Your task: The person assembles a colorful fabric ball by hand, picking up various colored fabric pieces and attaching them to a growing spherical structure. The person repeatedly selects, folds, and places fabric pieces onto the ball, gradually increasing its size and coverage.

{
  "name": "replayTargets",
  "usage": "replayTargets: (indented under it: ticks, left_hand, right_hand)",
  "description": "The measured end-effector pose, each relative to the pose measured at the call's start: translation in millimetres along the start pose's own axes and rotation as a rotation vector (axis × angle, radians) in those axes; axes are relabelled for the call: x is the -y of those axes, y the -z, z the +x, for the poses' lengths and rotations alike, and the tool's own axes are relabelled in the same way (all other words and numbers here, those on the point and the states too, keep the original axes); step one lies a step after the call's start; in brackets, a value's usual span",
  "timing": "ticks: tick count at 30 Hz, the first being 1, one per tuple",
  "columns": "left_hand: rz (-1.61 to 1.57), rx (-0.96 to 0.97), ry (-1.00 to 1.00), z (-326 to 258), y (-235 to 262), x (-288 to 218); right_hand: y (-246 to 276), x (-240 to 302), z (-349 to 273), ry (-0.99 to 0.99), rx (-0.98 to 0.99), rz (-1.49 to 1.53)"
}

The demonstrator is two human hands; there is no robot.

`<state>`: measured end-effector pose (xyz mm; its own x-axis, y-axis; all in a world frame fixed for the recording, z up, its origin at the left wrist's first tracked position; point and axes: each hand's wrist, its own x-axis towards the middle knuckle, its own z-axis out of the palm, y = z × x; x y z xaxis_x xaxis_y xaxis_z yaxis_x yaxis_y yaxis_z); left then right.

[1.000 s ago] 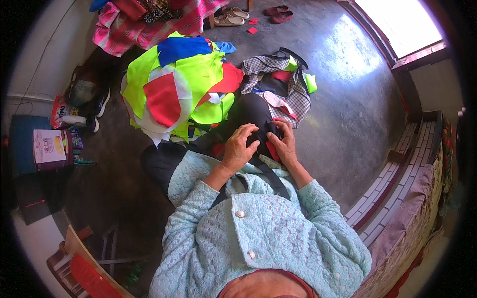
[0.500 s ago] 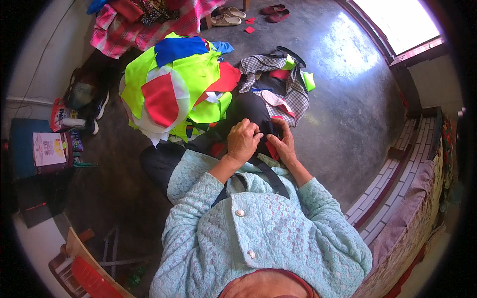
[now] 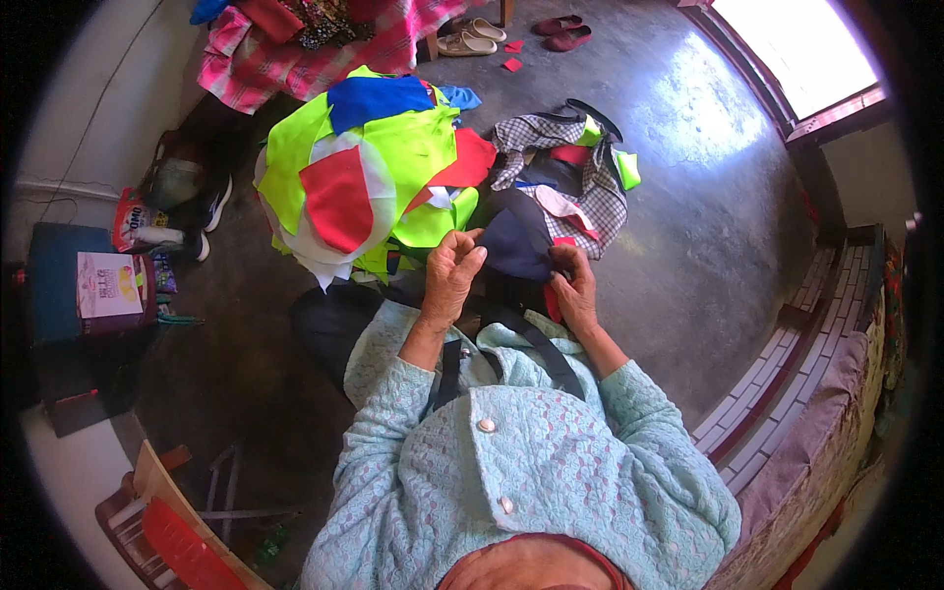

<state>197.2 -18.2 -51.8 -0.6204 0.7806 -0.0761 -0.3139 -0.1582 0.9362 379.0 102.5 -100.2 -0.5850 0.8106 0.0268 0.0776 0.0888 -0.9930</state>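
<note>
A dark navy piece of cloth (image 3: 513, 244) is spread between my two hands above my lap. My left hand (image 3: 452, 273) pinches its left edge, thumb against the fingers. At its right edge my right hand (image 3: 573, 283) is closed on the cloth, with a small red fabric piece (image 3: 553, 303) hanging just below those fingers. Whether the red piece is joined to the navy cloth I cannot tell. Beyond my left hand rises a big heap of fabric cut-outs (image 3: 398, 157) in neon yellow, red, white and blue. Ahead of my right hand lies a checked cloth bag (image 3: 608, 208) with scraps in it.
Red scraps (image 3: 512, 65) and two pairs of shoes (image 3: 568, 37) are on the floor at the back. A pink plaid cloth (image 3: 265, 64) drapes at the far left. Boxes (image 3: 110, 290) stand to the left; a brick-patterned ledge (image 3: 747, 418) runs along the right.
My hands have moved apart, the left one toward the left and turned upward. The navy cloth, bunched and mostly covered before, is now spread out between them. The whole view has shifted slightly.
</note>
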Motion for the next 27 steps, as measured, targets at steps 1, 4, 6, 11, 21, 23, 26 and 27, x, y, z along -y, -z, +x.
replayTargets:
  ticks: [1, 4, 6, 11, 21, 23, 26, 27]
  left_hand:
    - [-0.008, -0.008, -0.007, -1, 0, -2]
    - [-0.050, 0.023, -0.031, 1, 0, -14]
    - [-0.159, 0.044, 0.018, 6, -3, -21]
    - [-0.292, 0.035, 0.088, 27, -8, -41]
    - [-0.234, -0.390, -0.268, 82, 25, -112]
    - [-0.169, -0.524, -0.297, 85, 54, -100]
    - [-0.114, -0.563, -0.274, 72, 76, -91]
    - [-0.111, -0.557, -0.267, 68, 78, -90]
  right_hand:
    - [0, 6, -2, 0.041, -0.011, -0.100]
    - [-4, 13, -1, 0.127, -0.032, -0.225]
    - [-4, 11, -2, 0.140, -0.049, -0.253]
    - [-5, 14, -2, 0.193, -0.036, -0.357]
    - [-7, 16, -2, 0.215, -0.064, -0.378]
    - [-8, 15, -1, 0.227, -0.066, -0.381]
    - [-8, 12, -2, 0.233, -0.070, -0.386]
    - [-7, 12, -2, 0.228, -0.064, -0.384]
